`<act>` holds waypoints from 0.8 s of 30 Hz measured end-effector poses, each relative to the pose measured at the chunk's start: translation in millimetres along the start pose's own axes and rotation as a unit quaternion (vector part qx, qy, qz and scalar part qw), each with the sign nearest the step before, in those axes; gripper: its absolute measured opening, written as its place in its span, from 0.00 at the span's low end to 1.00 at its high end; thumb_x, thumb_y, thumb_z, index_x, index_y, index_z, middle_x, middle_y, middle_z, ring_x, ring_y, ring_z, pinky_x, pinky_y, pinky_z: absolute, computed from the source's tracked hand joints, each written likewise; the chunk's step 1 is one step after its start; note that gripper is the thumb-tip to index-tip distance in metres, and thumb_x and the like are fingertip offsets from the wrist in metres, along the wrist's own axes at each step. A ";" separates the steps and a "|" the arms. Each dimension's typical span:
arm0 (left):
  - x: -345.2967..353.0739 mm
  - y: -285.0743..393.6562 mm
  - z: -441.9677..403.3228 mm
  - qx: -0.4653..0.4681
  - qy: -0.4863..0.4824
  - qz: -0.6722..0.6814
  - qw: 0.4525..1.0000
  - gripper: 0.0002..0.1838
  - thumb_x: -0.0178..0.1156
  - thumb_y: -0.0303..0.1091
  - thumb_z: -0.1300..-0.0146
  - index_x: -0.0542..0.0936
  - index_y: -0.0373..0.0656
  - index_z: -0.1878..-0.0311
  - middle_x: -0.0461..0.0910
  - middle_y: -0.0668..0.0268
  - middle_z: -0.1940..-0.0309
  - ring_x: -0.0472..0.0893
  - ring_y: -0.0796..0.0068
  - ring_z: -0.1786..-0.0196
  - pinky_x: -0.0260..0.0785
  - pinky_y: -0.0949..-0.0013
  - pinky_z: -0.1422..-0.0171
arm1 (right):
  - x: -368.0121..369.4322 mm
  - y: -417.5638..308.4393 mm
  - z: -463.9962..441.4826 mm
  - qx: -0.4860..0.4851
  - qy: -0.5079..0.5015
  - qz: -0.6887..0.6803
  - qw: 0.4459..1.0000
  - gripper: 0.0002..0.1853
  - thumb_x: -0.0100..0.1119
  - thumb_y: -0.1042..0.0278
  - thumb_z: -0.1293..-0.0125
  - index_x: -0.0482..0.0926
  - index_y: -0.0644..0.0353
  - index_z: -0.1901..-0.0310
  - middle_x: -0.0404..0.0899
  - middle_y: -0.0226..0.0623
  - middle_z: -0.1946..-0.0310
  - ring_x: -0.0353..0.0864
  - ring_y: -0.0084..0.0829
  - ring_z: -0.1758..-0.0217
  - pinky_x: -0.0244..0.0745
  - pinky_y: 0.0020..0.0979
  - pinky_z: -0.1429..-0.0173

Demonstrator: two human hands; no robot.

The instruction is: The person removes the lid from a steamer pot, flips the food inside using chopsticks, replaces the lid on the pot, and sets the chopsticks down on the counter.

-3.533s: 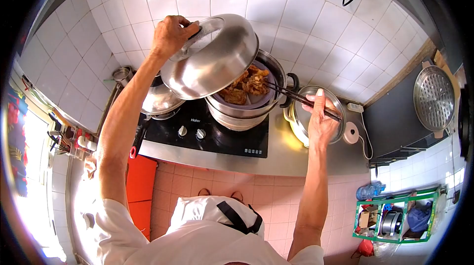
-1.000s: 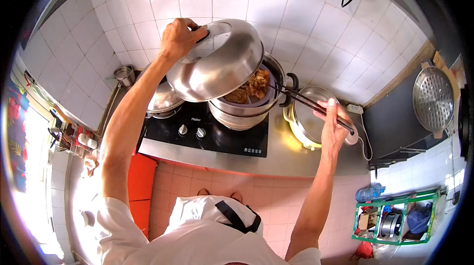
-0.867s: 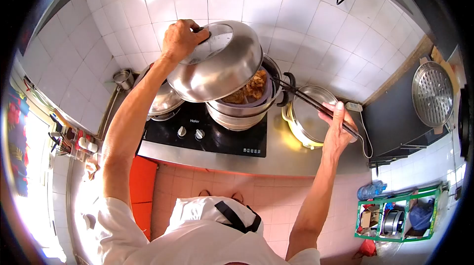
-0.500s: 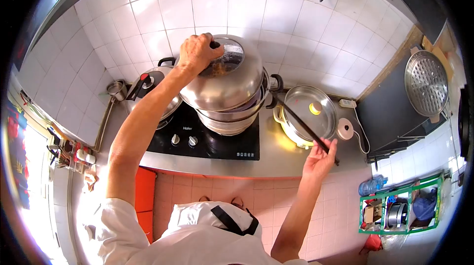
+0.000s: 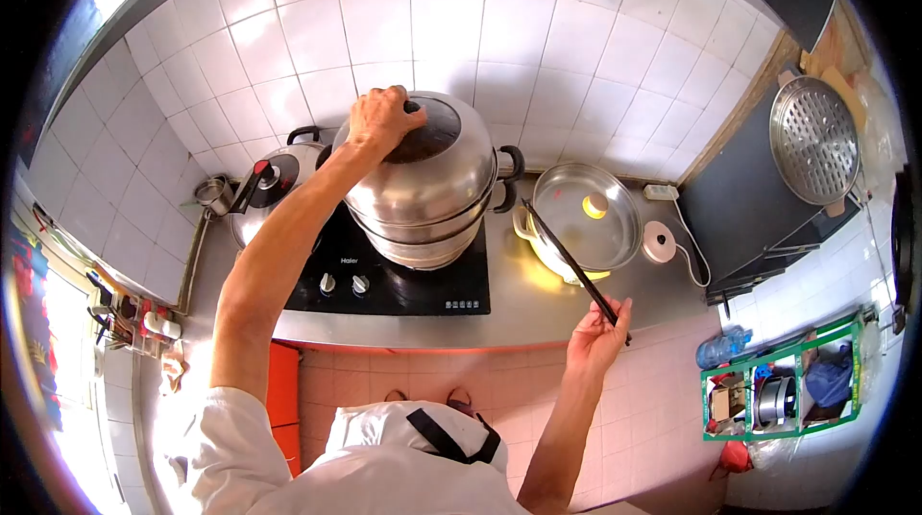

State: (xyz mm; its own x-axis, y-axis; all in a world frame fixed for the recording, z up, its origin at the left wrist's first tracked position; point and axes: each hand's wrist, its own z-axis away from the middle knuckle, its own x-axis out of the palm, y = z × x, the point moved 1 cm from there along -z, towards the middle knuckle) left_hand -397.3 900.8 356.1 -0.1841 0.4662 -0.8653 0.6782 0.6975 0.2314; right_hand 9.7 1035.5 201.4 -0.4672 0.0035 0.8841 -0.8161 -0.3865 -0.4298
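Observation:
My left hand (image 5: pixel 379 119) is closed around the black knob of a domed steel lid (image 5: pixel 408 184) with a glass window. The lid rests on a stacked steel steamer (image 5: pixel 423 251), which stands on the black gas cooktop (image 5: pixel 413 294). Held out to the right over the counter's front edge, my right hand (image 5: pixel 595 335) grips a pair of dark chopsticks (image 5: pixel 567 254). Their tips point up and left, toward a round glass lid (image 5: pixel 619 227) on a yellow pot (image 5: pixel 540 248). What is inside the steamer is hidden.
A lidded pan (image 5: pixel 259 217) sits left of the steamer, beside a small steel cup (image 5: pixel 213 194). A pink round object (image 5: pixel 658 240) and a white power strip (image 5: pixel 661 192) lie on the right. A perforated steamer tray (image 5: pixel 814 141) hangs on the right.
The domed lid was raised and tilted on the steamer; it has come down and now sits level. My right hand and the chopsticks have shifted slightly left and down. The camera view has moved a little.

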 end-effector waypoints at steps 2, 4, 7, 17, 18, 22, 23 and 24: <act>0.5 3.6 1.3 0.001 -0.007 -0.009 1.000 0.26 0.63 0.56 0.42 0.86 0.40 0.56 0.87 0.51 0.65 0.87 0.55 0.60 0.79 0.56 0.49 | -5.0 1.1 1.1 0.003 0.003 -0.002 1.000 0.16 0.60 0.58 0.27 0.79 0.62 0.67 0.82 0.34 0.71 0.83 0.25 0.69 0.86 0.19 0.70; 1.8 5.7 -0.4 0.002 -0.013 -0.018 1.000 0.26 0.63 0.56 0.42 0.86 0.40 0.56 0.87 0.51 0.65 0.87 0.55 0.60 0.79 0.57 0.49 | -10.2 1.0 -0.2 0.015 -0.006 -0.029 0.999 0.16 0.59 0.58 0.26 0.80 0.63 0.67 0.83 0.36 0.71 0.84 0.26 0.69 0.88 0.21 0.69; 6.5 0.8 -4.3 -0.012 -0.029 -0.010 0.999 0.26 0.64 0.55 0.42 0.86 0.40 0.56 0.87 0.51 0.65 0.87 0.54 0.59 0.79 0.57 0.48 | -21.5 -1.0 -2.7 0.012 -0.019 -0.037 0.999 0.16 0.59 0.58 0.27 0.81 0.63 0.67 0.85 0.38 0.69 0.86 0.29 0.69 0.89 0.23 0.69; -3.3 6.9 2.4 0.000 -0.028 -0.011 1.000 0.31 0.67 0.62 0.45 0.85 0.40 0.56 0.86 0.51 0.63 0.86 0.52 0.56 0.78 0.53 0.49 | -31.1 -7.2 1.7 0.015 0.042 -0.081 0.996 0.15 0.60 0.59 0.27 0.81 0.62 0.68 0.85 0.40 0.72 0.87 0.30 0.71 0.87 0.24 0.75; -9.7 7.9 4.1 -0.010 -0.053 0.000 0.999 0.34 0.67 0.65 0.45 0.85 0.41 0.51 0.86 0.52 0.63 0.86 0.52 0.55 0.77 0.53 0.48 | -30.0 -7.8 3.4 0.043 0.011 -0.092 0.995 0.15 0.59 0.59 0.26 0.82 0.61 0.68 0.85 0.40 0.72 0.88 0.31 0.70 0.88 0.24 0.74; -28.5 8.6 19.2 -0.072 -0.012 0.004 0.997 0.42 0.65 0.68 0.43 0.76 0.43 0.36 0.86 0.57 0.63 0.86 0.51 0.58 0.76 0.52 0.51 | -0.7 -17.2 22.4 0.116 -0.014 -0.134 0.984 0.17 0.55 0.59 0.24 0.80 0.58 0.71 0.82 0.35 0.75 0.81 0.26 0.81 0.82 0.22 0.80; -34.0 7.4 25.2 -0.064 -0.016 0.006 0.998 0.42 0.65 0.68 0.43 0.76 0.43 0.36 0.86 0.57 0.63 0.86 0.51 0.58 0.76 0.52 0.51 | 7.9 -22.0 28.3 0.108 -0.009 -0.137 0.985 0.17 0.55 0.59 0.24 0.80 0.58 0.71 0.82 0.35 0.75 0.81 0.26 0.81 0.82 0.22 0.80; -42.0 7.1 35.2 -0.066 0.029 0.057 0.996 0.41 0.64 0.67 0.41 0.77 0.43 0.36 0.86 0.58 0.64 0.86 0.52 0.59 0.76 0.53 0.52 | 17.5 -26.7 34.5 0.111 -0.039 -0.128 0.985 0.19 0.53 0.57 0.23 0.77 0.56 0.73 0.79 0.33 0.78 0.72 0.24 0.85 0.73 0.21 0.84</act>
State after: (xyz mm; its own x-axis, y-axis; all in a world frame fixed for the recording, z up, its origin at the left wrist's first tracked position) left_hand -359.7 867.1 378.4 -0.1546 0.5749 -0.8035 0.5992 0.7011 0.3864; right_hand 35.1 1014.0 234.6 -0.2214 0.0589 0.9734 -0.8047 -0.5749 -0.1482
